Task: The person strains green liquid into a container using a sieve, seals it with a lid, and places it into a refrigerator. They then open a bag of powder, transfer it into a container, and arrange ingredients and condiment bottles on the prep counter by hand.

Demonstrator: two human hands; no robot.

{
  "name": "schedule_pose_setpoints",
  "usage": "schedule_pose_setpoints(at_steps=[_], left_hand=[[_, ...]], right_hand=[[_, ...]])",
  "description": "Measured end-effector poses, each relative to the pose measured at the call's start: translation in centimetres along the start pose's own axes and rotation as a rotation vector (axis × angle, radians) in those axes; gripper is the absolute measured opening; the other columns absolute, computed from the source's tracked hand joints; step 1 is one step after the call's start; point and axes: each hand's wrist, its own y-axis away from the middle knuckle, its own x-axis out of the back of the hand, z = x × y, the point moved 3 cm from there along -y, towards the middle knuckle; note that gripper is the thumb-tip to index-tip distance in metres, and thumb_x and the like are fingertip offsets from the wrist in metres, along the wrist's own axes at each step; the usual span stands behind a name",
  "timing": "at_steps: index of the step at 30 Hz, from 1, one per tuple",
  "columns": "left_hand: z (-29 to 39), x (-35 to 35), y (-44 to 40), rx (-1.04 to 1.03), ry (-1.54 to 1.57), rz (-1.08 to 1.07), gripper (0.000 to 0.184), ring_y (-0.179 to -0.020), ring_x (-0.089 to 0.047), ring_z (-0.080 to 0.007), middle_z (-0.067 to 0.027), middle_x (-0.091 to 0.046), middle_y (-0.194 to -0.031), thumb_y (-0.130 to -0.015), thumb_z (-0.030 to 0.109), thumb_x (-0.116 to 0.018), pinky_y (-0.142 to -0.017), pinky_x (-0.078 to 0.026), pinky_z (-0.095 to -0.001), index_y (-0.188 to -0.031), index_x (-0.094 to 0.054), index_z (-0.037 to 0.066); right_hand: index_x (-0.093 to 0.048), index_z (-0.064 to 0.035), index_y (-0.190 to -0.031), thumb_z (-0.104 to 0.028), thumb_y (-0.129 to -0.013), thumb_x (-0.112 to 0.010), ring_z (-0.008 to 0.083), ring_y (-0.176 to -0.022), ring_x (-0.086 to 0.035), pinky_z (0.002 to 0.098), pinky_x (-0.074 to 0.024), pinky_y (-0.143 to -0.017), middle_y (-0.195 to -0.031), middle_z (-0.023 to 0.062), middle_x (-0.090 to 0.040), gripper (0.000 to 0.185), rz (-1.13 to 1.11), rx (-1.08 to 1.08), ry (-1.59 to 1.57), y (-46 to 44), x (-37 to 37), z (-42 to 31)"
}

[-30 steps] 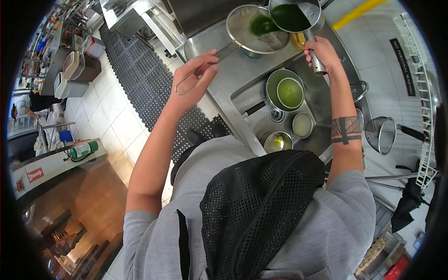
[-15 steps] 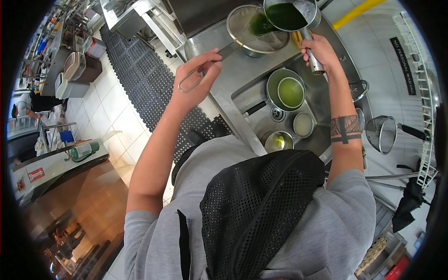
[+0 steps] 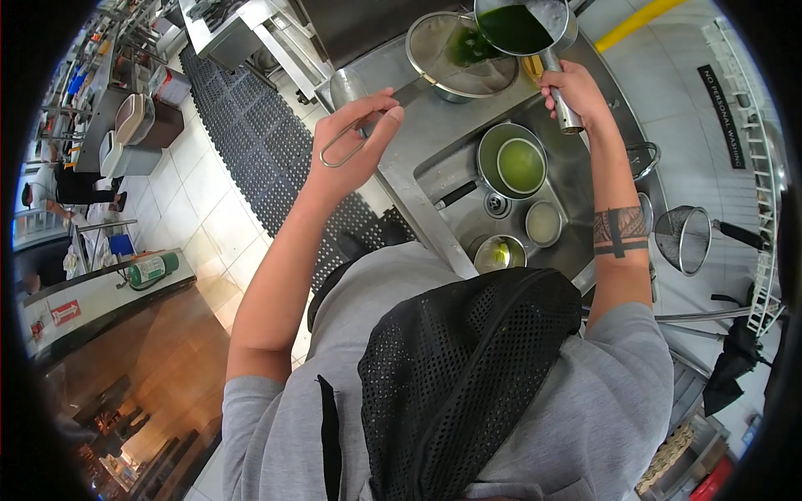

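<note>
My left hand (image 3: pixel 355 138) is closed around the wire-loop handle of a round fine-mesh strainer (image 3: pixel 491 78). The strainer rests over a metal container (image 3: pixel 455 98) on the steel counter beside the sink. Dark green liquid lies on part of its mesh. With my right hand (image 3: pixel 575 93) I grip the tubular metal handle of a saucepan (image 3: pixel 565 25). The pan is tilted, its rim over the strainer's right side, and dark green liquid (image 3: pixel 510 30) with pale foam is inside. Whether liquid is flowing at the lip is hard to make out.
In the sink (image 3: pixel 576 184) stand a black-handled pot (image 3: pixel 486 150) holding a green-filled container (image 3: pixel 520 165), a cup of cloudy liquid (image 3: pixel 544 224) and a metal bowl (image 3: pixel 516 250). Another strainer (image 3: pixel 683 240) hangs right. A co-worker (image 3: pixel 71 188) is far left, beyond the black floor mat (image 3: pixel 242 134).
Both hands, the strainer and the saucepan have barely moved. The green patch on the mesh looks slightly different in shape. At far left, the co-worker has come further into view.
</note>
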Motion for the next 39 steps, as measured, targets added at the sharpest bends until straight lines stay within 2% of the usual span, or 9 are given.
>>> schedule_pose_setpoints(at_steps=[1,8,10,11,19,23,25,28,39], left_hand=[[0.0,-0.1,0.0,0.042,-0.004,-0.026,0.024,-0.105,-0.069,-0.014,-0.0129,-0.072,-0.125,-0.098,0.013,-0.07,-0.098,-0.054,-0.029,-0.116,-0.072,-0.004],[-0.3,-0.2,0.1,0.033,0.003,-0.017,0.025,-0.107,-0.069,-0.0141,-0.0123,-0.072,-0.125,-0.098,0.014,-0.07,-0.098,-0.053,-0.0289,-0.116,-0.072,-0.004],[-0.6,-0.3,0.1,-0.032,0.017,0.027,0.025,-0.099,-0.076,-0.0213,-0.0156,-0.075,-0.12,-0.093,0.02,-0.075,-0.085,-0.057,-0.0296,-0.107,-0.074,0.0],[-0.6,-0.3,0.1,-0.032,0.017,0.028,0.025,-0.099,-0.076,-0.0213,-0.0156,-0.075,-0.12,-0.093,0.02,-0.075,-0.085,-0.057,-0.0296,-0.107,-0.074,0.0],[-0.1,0.0,0.3,-0.016,-0.098,-0.033,0.026,-0.105,-0.072,-0.017,-0.0106,-0.073,-0.124,-0.096,0.017,-0.072,-0.096,-0.055,-0.0304,-0.116,-0.073,0.0],[-0.1,0.0,0.3,-0.011,-0.12,-0.037,0.026,-0.104,-0.072,-0.0173,-0.0108,-0.073,-0.125,-0.096,0.018,-0.073,-0.095,-0.055,-0.0305,-0.116,-0.074,0.001],[-0.2,0.0,0.3,-0.027,-0.074,0.003,0.025,-0.097,-0.073,-0.0235,-0.0155,-0.074,-0.121,-0.092,0.022,-0.076,-0.088,-0.057,-0.0333,-0.109,-0.075,0.003],[-0.2,0.1,0.3,-0.019,-0.104,-0.037,0.025,-0.104,-0.073,-0.0175,-0.0112,-0.074,-0.124,-0.096,0.017,-0.072,-0.095,-0.055,-0.0307,-0.115,-0.074,0.001],[-0.4,0.2,0.3,-0.058,-0.123,-0.045,0.026,-0.104,-0.073,-0.0181,-0.0115,-0.073,-0.125,-0.095,0.016,-0.073,-0.095,-0.056,-0.031,-0.116,-0.073,0.001]], right_hand=[[-0.053,-0.0067,-0.092,-0.012,-0.087,-0.066,0.01,-0.052,-0.058,0.03,-0.0509,-0.046,-0.072,0.0011,-0.06,0.015,0.004,0.007,0.0,0.0,0.0,0.0],[-0.052,-0.0051,-0.093,-0.011,-0.087,-0.066,0.0134,-0.055,-0.06,0.0331,-0.0523,-0.047,-0.073,0.0036,-0.061,0.016,-0.014,-0.003,0.002,-0.2,0.2,0.1],[-0.052,-0.0048,-0.093,-0.011,-0.088,-0.066,0.0138,-0.055,-0.06,0.0331,-0.0523,-0.047,-0.073,0.004,-0.061,0.016,-0.025,-0.001,0.01,-0.2,0.1,0.0],[-0.052,-0.0048,-0.093,-0.011,-0.088,-0.066,0.0138,-0.055,-0.06,0.0331,-0.0523,-0.047,-0.073,0.004,-0.061,0.016,-0.026,-0.001,0.01,-0.2,0.1,0.0],[-0.052,-0.0044,-0.091,-0.011,-0.088,-0.066,0.0146,-0.055,-0.06,0.0331,-0.0527,-0.046,-0.073,0.0051,-0.061,0.016,-0.029,0.008,0.02,-0.1,-0.5,-0.2],[-0.052,-0.0046,-0.091,-0.01,-0.088,-0.065,0.0147,-0.054,-0.06,0.0329,-0.0526,-0.047,-0.073,0.0051,-0.061,0.015,-0.025,0.005,0.009,0.1,-0.9,-0.4],[-0.052,-0.0048,-0.09,-0.01,-0.087,-0.065,0.0146,-0.054,-0.06,0.0323,-0.0522,-0.047,-0.072,0.0048,-0.061,0.014,-0.028,0.006,0.018,0.2,-1.0,-0.5],[-0.052,-0.005,-0.091,-0.01,-0.087,-0.065,0.014,-0.053,-0.06,0.0319,-0.0516,-0.047,-0.072,0.0044,-0.061,0.014,-0.02,-0.004,0.02,0.3,-1.1,-0.7],[-0.053,-0.0056,-0.094,-0.01,-0.087,-0.065,0.011,-0.052,-0.058,0.0298,-0.0516,-0.045,-0.072,0.002,-0.061,0.015,-0.014,0.015,0.055,0.4,-1.0,-1.1]])
